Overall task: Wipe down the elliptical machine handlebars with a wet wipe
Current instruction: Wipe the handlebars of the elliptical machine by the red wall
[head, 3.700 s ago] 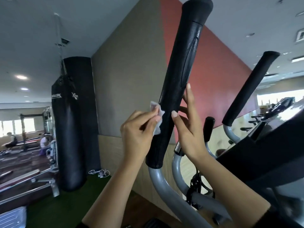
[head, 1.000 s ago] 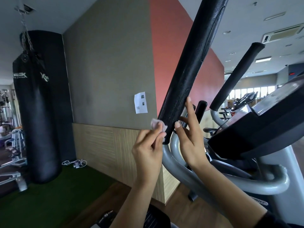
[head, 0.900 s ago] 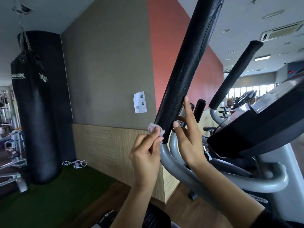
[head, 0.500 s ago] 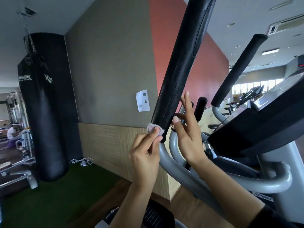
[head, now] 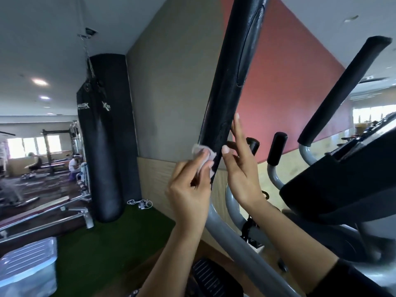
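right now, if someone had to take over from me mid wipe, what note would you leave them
Left hand: pinches the small white wet wipe against the bottom end of the near black padded handlebar.
Right hand: fingers straight, steadying that handlebar from its right side, holding nothing.
Done: the wipe is at the lower end of the near grip; how much above it is cleaned does not show.
Left: the far black foam handlebar, which has no hand on it.
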